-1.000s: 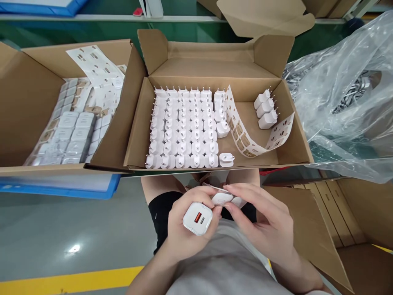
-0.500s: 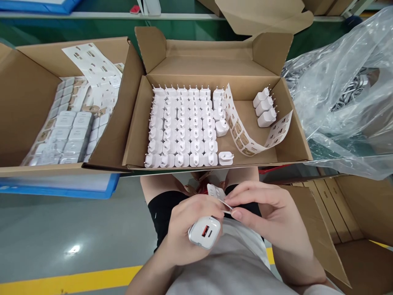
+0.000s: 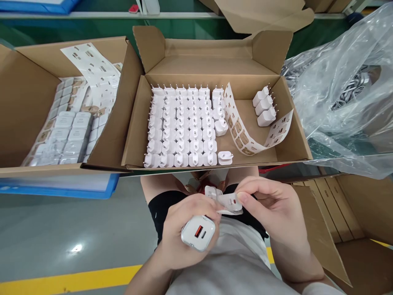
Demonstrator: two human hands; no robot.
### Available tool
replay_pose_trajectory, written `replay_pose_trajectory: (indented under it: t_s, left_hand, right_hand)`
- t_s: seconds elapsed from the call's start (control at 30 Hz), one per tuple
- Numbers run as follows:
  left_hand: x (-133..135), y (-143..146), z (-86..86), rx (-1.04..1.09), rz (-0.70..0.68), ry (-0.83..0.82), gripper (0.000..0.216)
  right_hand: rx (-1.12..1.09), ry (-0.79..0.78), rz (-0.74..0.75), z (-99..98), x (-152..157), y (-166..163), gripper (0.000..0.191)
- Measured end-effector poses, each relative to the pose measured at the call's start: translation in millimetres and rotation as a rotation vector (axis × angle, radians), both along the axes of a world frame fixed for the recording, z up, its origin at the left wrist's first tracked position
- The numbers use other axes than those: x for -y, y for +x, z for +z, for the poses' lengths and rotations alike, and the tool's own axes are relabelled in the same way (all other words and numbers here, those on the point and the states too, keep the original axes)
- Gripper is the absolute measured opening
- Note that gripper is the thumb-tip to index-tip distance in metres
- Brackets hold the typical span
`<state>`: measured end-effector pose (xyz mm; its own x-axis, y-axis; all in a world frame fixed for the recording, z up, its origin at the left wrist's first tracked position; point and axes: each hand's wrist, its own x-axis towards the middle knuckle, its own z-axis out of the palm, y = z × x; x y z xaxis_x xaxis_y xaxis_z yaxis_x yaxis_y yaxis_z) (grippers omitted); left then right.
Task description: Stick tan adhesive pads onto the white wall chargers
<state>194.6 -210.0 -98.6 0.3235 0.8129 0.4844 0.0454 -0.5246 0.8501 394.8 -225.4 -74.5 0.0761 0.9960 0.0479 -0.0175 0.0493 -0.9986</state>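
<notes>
My left hand point(image 3: 188, 233) is wrapped round a white wall charger point(image 3: 198, 232), whose face with an orange-red slot and a smaller slot points up at me. A bent strip of pale film stickers point(image 3: 227, 201) with small cutouts comes out past the fingers of that hand. My right hand point(image 3: 273, 209) pinches the strip's near right end between thumb and forefinger. In the carton point(image 3: 215, 70) ahead, white plug chargers point(image 3: 182, 123) stand in close rows, pins up. Beside them a used sticker sheet point(image 3: 238, 131) curls, and three chargers point(image 3: 264, 106) sit at the right.
An open carton point(image 3: 106, 131) at left holds wrapped chargers point(image 3: 73, 131) and sticker sheets point(image 3: 92, 69). At right lies a clear plastic bag point(image 3: 340, 94) with grey coiled cables. Below it stands another open carton point(image 3: 322, 233). A blue-edged tray point(image 3: 110, 186) juts out at left.
My right hand's pinch has shifted slightly right and up, and the film strip now shows broader, bent toward me. My left hand with the charger has moved a little left.
</notes>
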Motion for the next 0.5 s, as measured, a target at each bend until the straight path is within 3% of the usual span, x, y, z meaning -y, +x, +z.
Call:
replay_pose_trajectory:
  t_s: [0.5]
  left_hand:
    - [1.7,1.6,12.3,-0.050,0.112,-0.140,0.027]
  right_hand:
    - [0.141,0.114,-0.159,-5.5,2.9,-2.5,0.023]
